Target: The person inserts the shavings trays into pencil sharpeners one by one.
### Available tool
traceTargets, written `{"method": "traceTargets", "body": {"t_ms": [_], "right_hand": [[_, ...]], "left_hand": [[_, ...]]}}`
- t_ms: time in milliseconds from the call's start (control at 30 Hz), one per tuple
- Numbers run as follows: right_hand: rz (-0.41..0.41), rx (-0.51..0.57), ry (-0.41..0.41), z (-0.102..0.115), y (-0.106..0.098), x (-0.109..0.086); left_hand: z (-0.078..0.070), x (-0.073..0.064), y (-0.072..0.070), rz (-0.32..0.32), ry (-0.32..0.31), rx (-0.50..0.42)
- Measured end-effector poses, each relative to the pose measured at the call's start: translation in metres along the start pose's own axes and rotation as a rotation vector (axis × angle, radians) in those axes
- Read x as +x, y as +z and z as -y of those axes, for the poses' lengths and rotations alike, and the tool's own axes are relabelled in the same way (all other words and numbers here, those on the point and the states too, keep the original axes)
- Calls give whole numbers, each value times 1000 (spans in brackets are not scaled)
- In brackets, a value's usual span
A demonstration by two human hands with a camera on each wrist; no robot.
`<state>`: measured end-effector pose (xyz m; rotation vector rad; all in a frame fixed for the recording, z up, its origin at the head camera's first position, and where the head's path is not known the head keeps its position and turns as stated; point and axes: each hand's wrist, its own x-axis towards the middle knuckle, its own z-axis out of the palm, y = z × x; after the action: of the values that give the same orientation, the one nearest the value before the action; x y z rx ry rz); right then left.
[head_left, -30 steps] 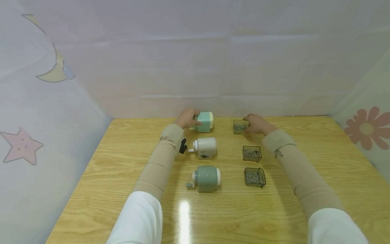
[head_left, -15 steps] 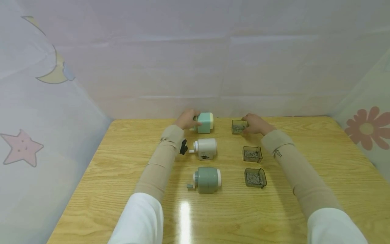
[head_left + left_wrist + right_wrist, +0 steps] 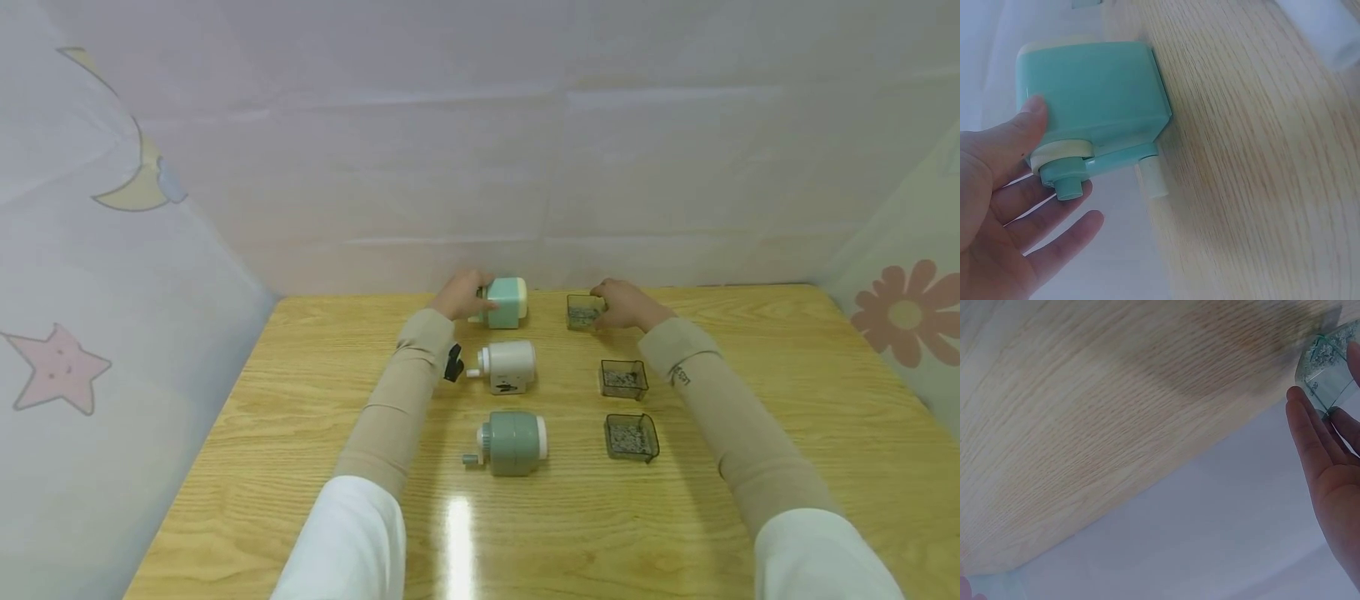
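At the back of the table my left hand (image 3: pixel 461 295) grips a mint-green pencil sharpener (image 3: pixel 507 302) with a cream end. In the left wrist view its crank (image 3: pixel 1119 160) faces the palm, and the thumb presses the body's side. To the right, my right hand (image 3: pixel 628 305) holds a clear shavings tray (image 3: pixel 583 311) by its right side, thumb and fingers at its walls. Grey shavings (image 3: pixel 1325 353) lie inside it, seen in the right wrist view. A gap of table separates the tray from the mint-green sharpener.
A cream pencil sharpener (image 3: pixel 512 363) and a dark green one (image 3: pixel 514 444) stand nearer me. Two more trays of shavings, one middle (image 3: pixel 624 380) and one front (image 3: pixel 632 437), sit to their right. A black object (image 3: pixel 453 363) lies beside my left sleeve.
My right hand has moved slightly left with its shavings tray, narrowing the gap to the mint-green sharpener. The left hand keeps its grip in nearly the same place.
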<state>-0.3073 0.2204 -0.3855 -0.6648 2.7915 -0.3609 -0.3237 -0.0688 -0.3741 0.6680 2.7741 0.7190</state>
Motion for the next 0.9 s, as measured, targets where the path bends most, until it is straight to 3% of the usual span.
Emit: {"method": "traceTargets", "body": {"t_ms": [367,900], "right_hand": [[12,-16,-3,1,-5,4],[32,-7,5,15,-8,10]], "left_hand": [[0,1,-3,6,-28,-6],[4,6,-1,-2,3,23]]}}
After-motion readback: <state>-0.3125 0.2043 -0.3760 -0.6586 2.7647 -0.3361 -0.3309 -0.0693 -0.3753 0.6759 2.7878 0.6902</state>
